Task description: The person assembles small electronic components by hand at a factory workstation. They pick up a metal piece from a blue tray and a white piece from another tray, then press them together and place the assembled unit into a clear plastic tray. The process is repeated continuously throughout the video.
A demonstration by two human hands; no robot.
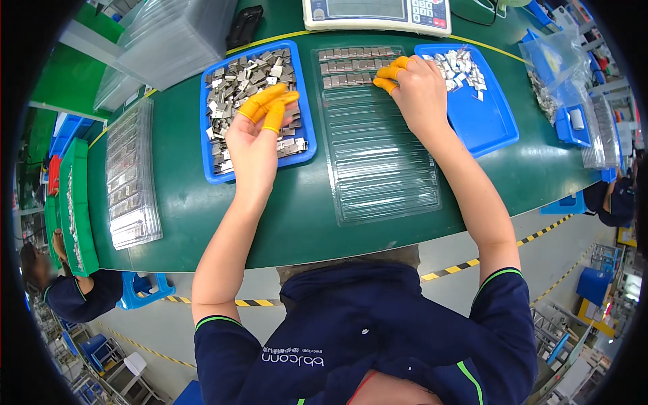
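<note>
Yellow finger cots cover fingertips on both hands. My left hand is above a blue tray heaped with small metal connector shells. Its thumb and fingers are drawn together; anything between them is hidden. My right hand reaches to the right end of the third row in a clear plastic blister tray. Those fingertips are pinched low against the slots, hiding whatever they grip. Three rows of metal connectors fill the far slots, while the nearer slots show bare plastic.
To the right, another blue tray holds small white pieces. A scale stands at the back. Filled clear trays lie left, near a green bin. Stacked plastic trays rise at the back left. Other people sit at both sides.
</note>
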